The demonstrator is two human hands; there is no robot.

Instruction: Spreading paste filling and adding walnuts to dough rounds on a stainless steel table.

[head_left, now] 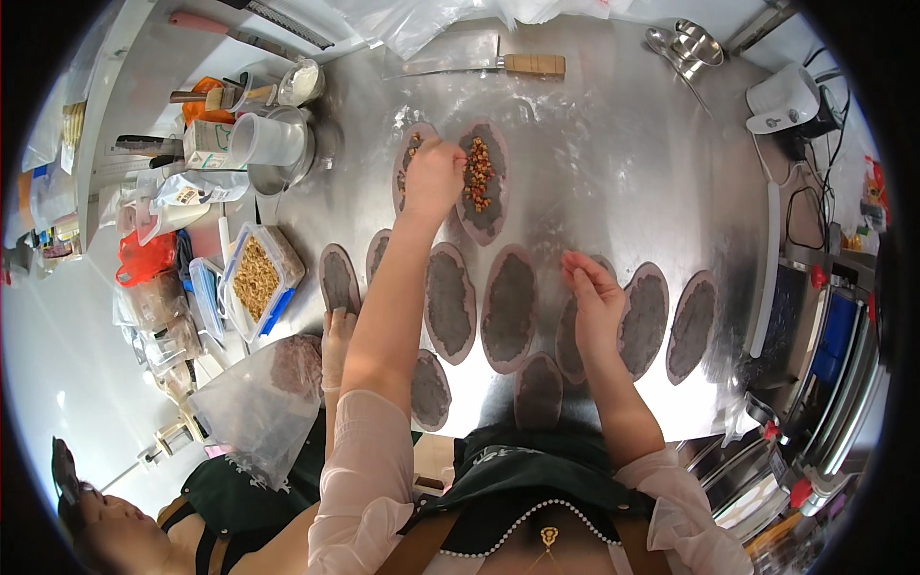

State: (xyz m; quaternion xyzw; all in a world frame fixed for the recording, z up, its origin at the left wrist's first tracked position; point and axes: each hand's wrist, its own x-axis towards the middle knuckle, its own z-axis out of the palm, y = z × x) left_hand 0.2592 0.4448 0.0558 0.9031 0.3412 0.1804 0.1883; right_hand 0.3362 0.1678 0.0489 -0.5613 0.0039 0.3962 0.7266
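Note:
Two flat oval dough pieces lie at the back of the steel table, lilac-rimmed with a grey paste spread over them. The right-hand oval (pixel 491 225) bears a strip of small reddish-brown chopped bits (pixel 478 174); the left-hand oval (pixel 410 144) has some too, partly hidden by my hand. Over these two ovals is my left hand (pixel 436 178), its fingers closed in a pinch; what they hold is hidden. My right hand (pixel 596 297) hovers over a nearer oval (pixel 570 340) with fingertips pressed together, their contents not discernible. Several similar paste-covered ovals (pixel 510 307) are spread across the front.
A co-worker's gloved hand (pixel 337 347) touches the leftmost oval (pixel 339 278). Left stand a tub of chopped nuts (pixel 257 273), a plastic bag (pixel 264 412) and a clear cup (pixel 259 140). A wooden-handled knife (pixel 532 64) lies at the back, metal utensils (pixel 695 46) at back right.

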